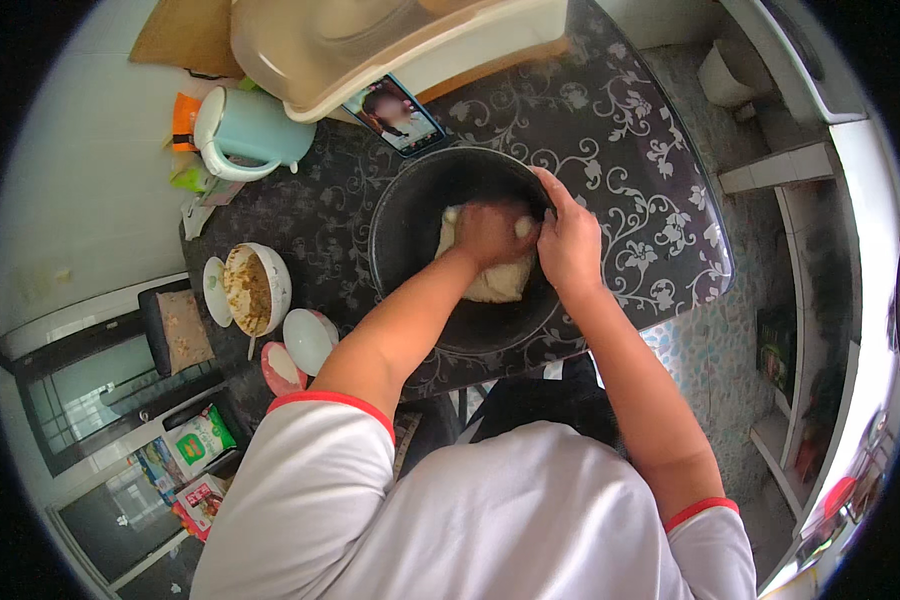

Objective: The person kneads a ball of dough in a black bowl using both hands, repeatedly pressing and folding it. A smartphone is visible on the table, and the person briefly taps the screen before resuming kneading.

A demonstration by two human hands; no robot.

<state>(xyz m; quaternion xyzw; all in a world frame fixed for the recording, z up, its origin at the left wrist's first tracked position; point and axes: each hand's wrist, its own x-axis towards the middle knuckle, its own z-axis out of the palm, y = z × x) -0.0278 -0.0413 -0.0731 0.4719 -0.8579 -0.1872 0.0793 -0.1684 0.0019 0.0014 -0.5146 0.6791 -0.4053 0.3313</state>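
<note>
A wide black pot (402, 243) stands on the table in front of me. Inside it lies a pale lump of dough (496, 284). My left hand (494, 232) reaches down into the pot and presses into the dough with its fingers curled; its fingertips are partly blurred and sunk in shadow. At the pot's right side, my right hand (572, 238) grips the rim, thumb on top and the other fingers mostly hidden along the outer wall.
A phone (395, 115) leans behind the pot, before a large translucent-lidded box (350, 50). A light blue kettle (258, 130) stands at the far left. Nearer are a bowl of brownish food (257, 288), a white bowl (311, 341) and a pink dish (283, 368). The dark patterned table (660, 235) ends at right.
</note>
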